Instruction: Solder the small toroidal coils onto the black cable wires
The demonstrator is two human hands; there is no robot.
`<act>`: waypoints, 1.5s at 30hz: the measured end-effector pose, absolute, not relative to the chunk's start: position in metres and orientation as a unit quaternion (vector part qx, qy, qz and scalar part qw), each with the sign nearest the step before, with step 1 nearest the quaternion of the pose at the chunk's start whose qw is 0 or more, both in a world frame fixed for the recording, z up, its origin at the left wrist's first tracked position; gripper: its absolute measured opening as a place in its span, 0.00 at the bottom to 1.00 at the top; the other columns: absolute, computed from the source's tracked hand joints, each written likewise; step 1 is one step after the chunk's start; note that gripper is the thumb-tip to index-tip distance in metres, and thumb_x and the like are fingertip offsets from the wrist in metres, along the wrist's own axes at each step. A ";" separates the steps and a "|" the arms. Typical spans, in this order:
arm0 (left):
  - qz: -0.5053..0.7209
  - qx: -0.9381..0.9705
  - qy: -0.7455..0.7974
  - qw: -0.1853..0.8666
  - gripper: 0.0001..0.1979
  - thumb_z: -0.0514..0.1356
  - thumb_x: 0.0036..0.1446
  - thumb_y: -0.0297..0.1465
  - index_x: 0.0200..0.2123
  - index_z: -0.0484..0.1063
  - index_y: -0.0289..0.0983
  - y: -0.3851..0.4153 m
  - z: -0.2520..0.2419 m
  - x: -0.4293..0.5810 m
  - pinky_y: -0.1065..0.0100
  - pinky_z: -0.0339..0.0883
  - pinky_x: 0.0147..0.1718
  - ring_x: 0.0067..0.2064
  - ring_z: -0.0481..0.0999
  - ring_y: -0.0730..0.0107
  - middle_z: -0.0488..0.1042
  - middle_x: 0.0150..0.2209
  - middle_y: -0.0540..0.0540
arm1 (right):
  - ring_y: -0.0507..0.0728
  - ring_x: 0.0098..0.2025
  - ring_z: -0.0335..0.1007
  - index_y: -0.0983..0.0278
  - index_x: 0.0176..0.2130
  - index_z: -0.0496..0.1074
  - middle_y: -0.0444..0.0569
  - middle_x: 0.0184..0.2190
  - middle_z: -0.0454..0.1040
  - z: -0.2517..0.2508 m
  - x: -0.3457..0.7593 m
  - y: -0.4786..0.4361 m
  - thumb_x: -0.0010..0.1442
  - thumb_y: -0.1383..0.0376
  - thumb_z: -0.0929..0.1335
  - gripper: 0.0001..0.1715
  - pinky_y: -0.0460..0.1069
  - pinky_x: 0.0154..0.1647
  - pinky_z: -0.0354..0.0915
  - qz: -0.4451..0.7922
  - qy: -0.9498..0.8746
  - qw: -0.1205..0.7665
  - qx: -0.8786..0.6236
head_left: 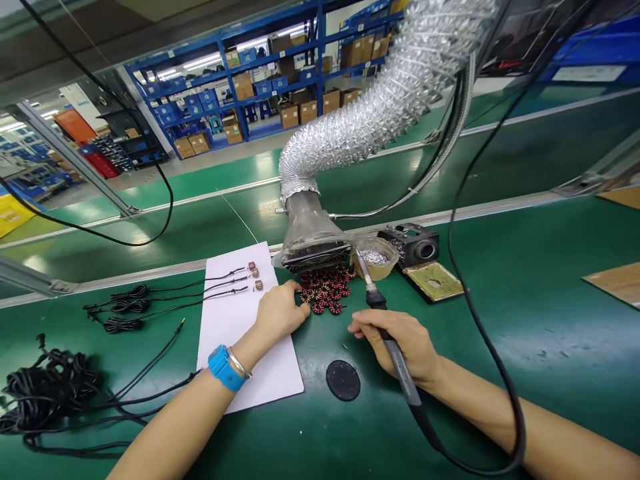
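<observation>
My right hand (400, 343) grips a soldering iron (385, 327) like a pen, its tip pointing up toward a small clear tub (376, 259). My left hand (281, 308), with a blue wristband, rests closed at the edge of a white sheet (240, 333), its fingertips touching a pile of small red-and-black wound coils (327, 290); whether it pinches one is hidden. On the sheet lie three black leads (220, 283) with small brown parts at their ends.
A silver flexible fume duct (370, 113) ends in a hood (313, 250) just above the coils. A black iron stand with sponge tray (423, 257) sits at the right. Bundled black cables (45, 393) lie at the left. A black disc (343, 380) lies on the green mat.
</observation>
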State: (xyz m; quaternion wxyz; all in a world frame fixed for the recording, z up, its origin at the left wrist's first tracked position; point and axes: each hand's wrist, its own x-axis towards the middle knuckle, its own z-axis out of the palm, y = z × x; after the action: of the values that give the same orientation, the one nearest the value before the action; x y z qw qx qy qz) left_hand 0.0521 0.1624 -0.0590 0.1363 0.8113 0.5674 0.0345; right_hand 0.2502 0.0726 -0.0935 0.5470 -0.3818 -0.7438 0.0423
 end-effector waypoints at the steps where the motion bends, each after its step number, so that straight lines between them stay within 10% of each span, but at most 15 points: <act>1: 0.034 0.811 0.569 0.131 0.19 0.58 0.55 0.36 0.49 0.72 0.37 0.163 -0.060 0.052 0.65 0.65 0.33 0.37 0.78 0.57 0.79 0.34 0.42 | 0.51 0.24 0.76 0.61 0.45 0.69 0.42 0.26 0.78 -0.093 0.252 0.072 0.63 0.73 0.64 0.12 0.44 0.27 0.73 0.043 -0.744 0.551 -0.377; 16: 0.079 0.860 0.443 0.241 0.11 0.61 0.55 0.30 0.43 0.76 0.40 0.060 -0.057 0.041 0.70 0.67 0.33 0.32 0.78 0.67 0.81 0.36 0.49 | 0.51 0.27 0.75 0.64 0.44 0.68 0.46 0.29 0.78 -0.081 0.250 0.051 0.62 0.74 0.64 0.11 0.44 0.30 0.70 0.078 -0.767 0.524 -0.362; 31: 0.139 0.846 0.442 0.262 0.12 0.60 0.54 0.26 0.42 0.78 0.43 0.051 -0.065 0.044 0.70 0.63 0.28 0.27 0.74 0.70 0.79 0.29 0.52 | 0.52 0.37 0.67 0.58 0.47 0.60 0.43 0.37 0.68 -0.081 0.255 0.038 0.55 0.78 0.65 0.24 0.46 0.38 0.64 0.418 -0.763 0.259 -0.419; 45: 0.108 0.807 0.464 0.350 0.10 0.58 0.58 0.33 0.42 0.75 0.40 0.061 -0.037 0.040 0.73 0.53 0.21 0.21 0.59 0.76 0.63 0.19 0.56 | 0.50 0.35 0.66 0.60 0.43 0.62 0.42 0.34 0.70 -0.069 0.249 0.038 0.55 0.77 0.64 0.18 0.44 0.37 0.64 0.370 -0.746 0.390 -0.393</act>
State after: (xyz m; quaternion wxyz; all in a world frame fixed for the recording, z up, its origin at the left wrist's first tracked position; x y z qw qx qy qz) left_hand 0.0398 0.0606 -0.0371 0.3499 0.8065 0.4640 0.1083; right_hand 0.2490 0.0381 -0.0688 0.3897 -0.3927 -0.7465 0.3698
